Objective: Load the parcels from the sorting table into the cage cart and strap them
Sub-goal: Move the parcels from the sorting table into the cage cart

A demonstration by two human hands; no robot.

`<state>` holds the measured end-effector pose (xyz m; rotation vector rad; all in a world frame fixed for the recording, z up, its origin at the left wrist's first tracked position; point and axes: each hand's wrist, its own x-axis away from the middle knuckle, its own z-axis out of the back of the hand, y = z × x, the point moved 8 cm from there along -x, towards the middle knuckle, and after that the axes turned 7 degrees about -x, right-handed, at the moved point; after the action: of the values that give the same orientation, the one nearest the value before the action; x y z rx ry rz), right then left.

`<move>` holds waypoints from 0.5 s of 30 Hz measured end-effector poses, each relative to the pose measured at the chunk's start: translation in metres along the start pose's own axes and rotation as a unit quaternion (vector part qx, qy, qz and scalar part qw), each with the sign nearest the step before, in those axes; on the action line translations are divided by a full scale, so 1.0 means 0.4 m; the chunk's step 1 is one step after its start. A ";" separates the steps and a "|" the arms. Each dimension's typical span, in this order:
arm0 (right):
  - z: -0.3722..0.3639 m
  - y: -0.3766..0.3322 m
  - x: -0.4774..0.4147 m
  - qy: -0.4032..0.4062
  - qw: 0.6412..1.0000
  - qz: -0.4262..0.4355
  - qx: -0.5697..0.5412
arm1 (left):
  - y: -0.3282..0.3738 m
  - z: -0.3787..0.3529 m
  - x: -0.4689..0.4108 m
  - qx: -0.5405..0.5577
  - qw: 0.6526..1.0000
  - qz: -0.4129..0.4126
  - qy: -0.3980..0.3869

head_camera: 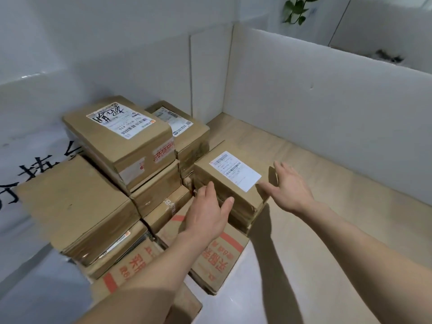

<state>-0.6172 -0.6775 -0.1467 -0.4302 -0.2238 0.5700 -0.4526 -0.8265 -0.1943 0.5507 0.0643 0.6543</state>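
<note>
A small brown parcel (233,181) with a white label sits on top of other boxes inside the white-walled cart (315,99). My left hand (208,211) rests against its near left side, fingers fairly straight, thumb on the front edge. My right hand (289,185) is open at its right side, fingers spread and straight; whether it touches the box is unclear. To the left stands a stack of taped brown parcels: a tall top parcel (121,139) with a handwritten label, a labelled parcel (184,129) behind it, and a large plain parcel (77,202).
A carton with red printing (215,256) lies under the small parcel, by the near edge. The wooden cart floor (327,206) stretches bare to the right. A white sheet with black characters (25,174) covers the left wall. A green plant (297,8) hangs beyond the far wall.
</note>
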 end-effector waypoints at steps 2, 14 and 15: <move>-0.015 0.002 -0.010 -0.008 0.999 -0.027 -0.030 | -0.005 -0.017 -0.016 0.014 1.000 0.004 -0.013; -0.081 0.024 0.049 -0.035 0.966 -0.133 -0.219 | 0.031 -0.036 0.017 0.233 0.968 0.071 -0.057; -0.070 0.024 0.061 -0.019 0.965 -0.124 -0.230 | 0.041 -0.028 0.029 0.234 0.969 0.062 -0.049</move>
<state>-0.5926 -0.6657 -0.1739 -0.8300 -0.4434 0.2756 -0.4550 -0.8035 -0.1944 1.0495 0.0928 0.7352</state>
